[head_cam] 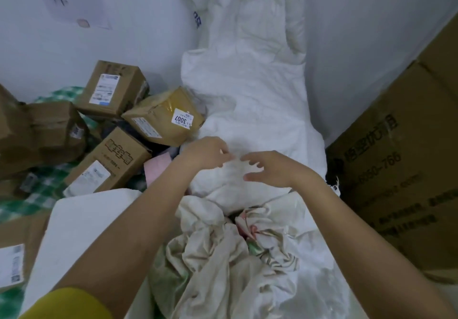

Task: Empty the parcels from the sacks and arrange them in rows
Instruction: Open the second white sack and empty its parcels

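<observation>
Parcels point(162, 116) lie heaped at left on the checked cloth point(62, 95), not yet in rows, while the white sack point(247, 90) leans against the far wall, apparently still to be emptied. Left hand point(205, 154) and right hand point(270, 167) hover over it, fingers spread, holding nothing.

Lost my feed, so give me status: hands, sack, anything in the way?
Left hand and right hand open, over the white sack, gripping nothing. Parcels heaped at left, not in rows. Crumpled cloth bunched below the hands.

L hand point(208, 154), R hand point(270, 167), over white sack point(247, 95)
</observation>
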